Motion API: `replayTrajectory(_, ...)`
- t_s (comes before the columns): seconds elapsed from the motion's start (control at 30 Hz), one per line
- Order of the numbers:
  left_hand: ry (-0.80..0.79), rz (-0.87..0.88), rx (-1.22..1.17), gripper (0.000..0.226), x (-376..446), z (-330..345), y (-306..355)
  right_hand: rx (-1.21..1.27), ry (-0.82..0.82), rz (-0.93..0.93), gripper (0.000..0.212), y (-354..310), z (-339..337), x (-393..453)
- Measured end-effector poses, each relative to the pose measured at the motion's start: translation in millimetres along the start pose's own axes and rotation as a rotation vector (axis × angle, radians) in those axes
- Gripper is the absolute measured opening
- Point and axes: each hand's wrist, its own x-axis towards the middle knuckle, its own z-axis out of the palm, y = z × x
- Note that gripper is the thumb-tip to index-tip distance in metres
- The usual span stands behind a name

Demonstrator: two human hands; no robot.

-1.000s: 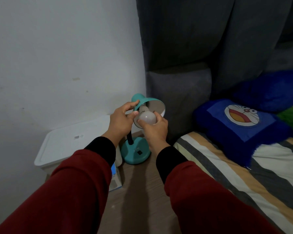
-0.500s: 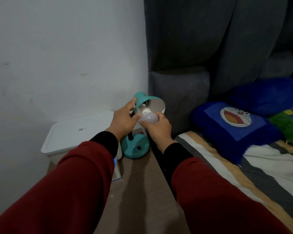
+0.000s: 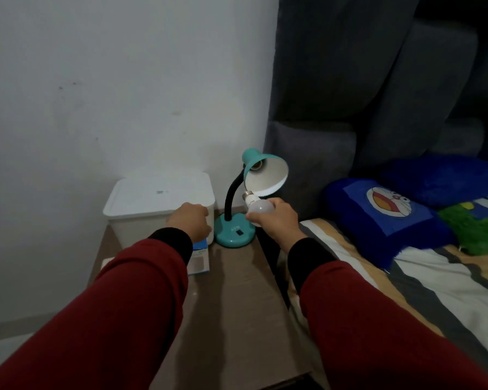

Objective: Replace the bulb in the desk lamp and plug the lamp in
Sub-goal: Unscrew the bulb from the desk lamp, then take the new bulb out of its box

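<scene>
Obs.: lamp stands on the nightstand, at its back, between the white bin and the bed. Shade tilted toward the viewer; socket visible inside it and empty. Neck bent, base flat on the wood.

Right hand: fingers wrapped round the globe of the bulb, screw cap pointing up and left, just below the shade rim and clear of it. Left hand: loosely curled in front of the bin, holding nothing that I can see; apart from the lamp. A small blue box lies partly under the left sleeve, probably bulb packaging.

Risks (judgement):
- Bulb is held by the smooth globe only; a slip over the hard tabletop could crack it.
- Lamp is unsupported. A knock against the shade, or pushing a fresh bulb in one-handed, could swing the neck or tip the base toward the table edge nearest the bed.
- Cross-threading if a bulb goes in at an angle to the tilted socket.
- No cord or outlet in view; cannot tell whether the lamp is unplugged, so fingers should stay out of the socket.

Change vs. 0.5 s ago: bulb was at the shade mouth with both hands on lamp and bulb. Now bulb is out and lower, left hand is off the shade, and the shade has swung up a little.
</scene>
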Motion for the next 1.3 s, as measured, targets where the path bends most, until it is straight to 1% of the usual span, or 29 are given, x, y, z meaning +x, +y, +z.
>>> replayTrajectory(0.2, 0.019, -0.054, 0.060, 0.043, -19.5, 37.6, -30.6, -0.103, -0.107, -0.019, 0.063, 18.2, 28.2, -19.3)
replayTrajectory(0.33, 0.101, -0.035, 0.065, 0.041, -21.5, 62.0, -43.8, -0.147, -0.161, -0.002, 0.064, 36.6, 52.5, -22.6)
replayTrajectory(0.43, 0.119, -0.002, 0.055, 0.040, -19.4, 76.8, -52.4, -0.149, -0.184, 0.026, 0.064, 47.8, 70.6, -21.3)
replayTrajectory(0.5, 0.143, 0.006, 0.000, 0.037, -17.8, 85.9, -57.6, -0.154, -0.197, 0.035, 0.063, 56.1, 82.0, -18.9)
replayTrajectory(0.67, 0.264, 0.043, -0.170, 0.030, -16.4, 99.8, -66.8, -0.113, -0.186, 0.082, 0.051, 73.5, 105.6, -20.6)
replayTrajectory(0.77, 0.317, 0.072, -0.248, 0.025, -15.0, 107.2, -70.5, -0.054, -0.237, 0.121, 0.046, 79.6, 118.8, -20.8)
replayTrajectory(0.83, 0.372, 0.071, -0.311, 0.021, -13.8, 112.0, -72.3, -0.027, -0.245, 0.131, 0.048, 83.4, 128.7, -19.1)
replayTrajectory(0.9, 0.385, 0.072, -0.369, 0.020, -12.0, 115.2, -74.2, 0.005, -0.214, 0.141, 0.054, 84.1, 138.2, -19.0)
replayTrajectory(1.03, 0.391, 0.100, -0.418, 0.024, -6.6, 119.2, -77.7, 0.019, -0.237, 0.176, 0.075, 87.9, 147.2, -12.1)
replayTrajectory(1.1, 0.404, 0.072, -0.470, 0.022, -4.2, 119.4, -78.2, -0.013, -0.269, 0.160, 0.081, 83.3, 143.9, -11.2)
replayTrajectory(1.17, 0.413, 0.043, -0.521, 0.021, -1.6, 119.5, -77.7, -0.036, -0.247, 0.090, 0.085, 80.1, 141.4, -7.8)
replayTrajectory(1.23, 0.422, 0.011, -0.561, 0.025, 0.7, 120.5, -77.8, -0.050, -0.162, -0.045, 0.073, 73.4, 140.7, -5.8)
replayTrajectory(1.3, 0.420, -0.035, -0.607, 0.033, 1.8, 122.1, -77.7, -0.051, -0.132, -0.138, 0.056, 61.2, 140.9, -5.4)
